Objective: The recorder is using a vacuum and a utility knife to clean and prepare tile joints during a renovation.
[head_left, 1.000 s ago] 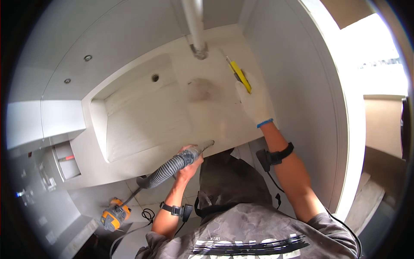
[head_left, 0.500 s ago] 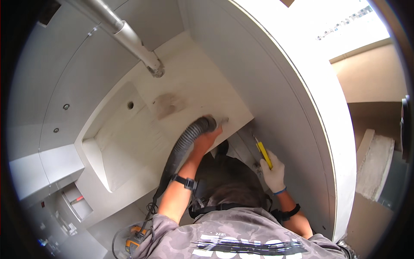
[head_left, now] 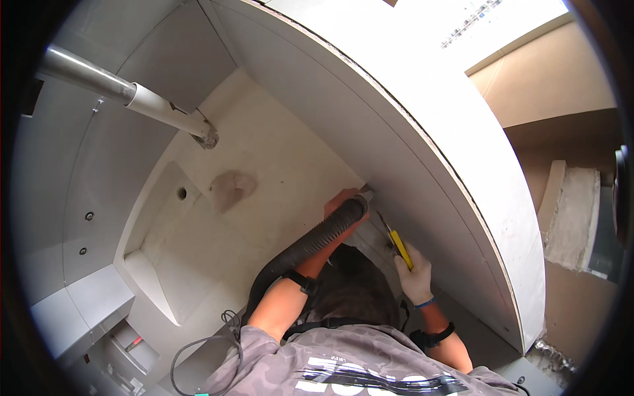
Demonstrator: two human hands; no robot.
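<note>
My bare left hand [head_left: 338, 200] is closed around the end of a dark ribbed vacuum hose [head_left: 310, 244]. Its light grey nozzle points at the foot of the grey wall panel [head_left: 317, 112], beside the edge of the pale floor tray. In my right hand [head_left: 416, 280], which wears a white glove, is a slim yellow-handled tool [head_left: 400, 249] with a thin metal tip. That tip points up and left toward the same wall foot, a little apart from the nozzle. Its exact kind is too small to tell.
A recessed basin with a drain hole [head_left: 181, 193] lies at left in the pale tray [head_left: 284, 158], near a brown dusty smear [head_left: 233, 190]. A pipe [head_left: 165, 113] crosses at upper left. Black cable [head_left: 198, 346] loops by my left side. A white ledge [head_left: 89, 307] juts at left.
My left hand has carried the hose nozzle right, to the wall's foot. My right hand keeps the yellow tool beside the wall. The whole view has shifted, and the orange-black device has left view.
</note>
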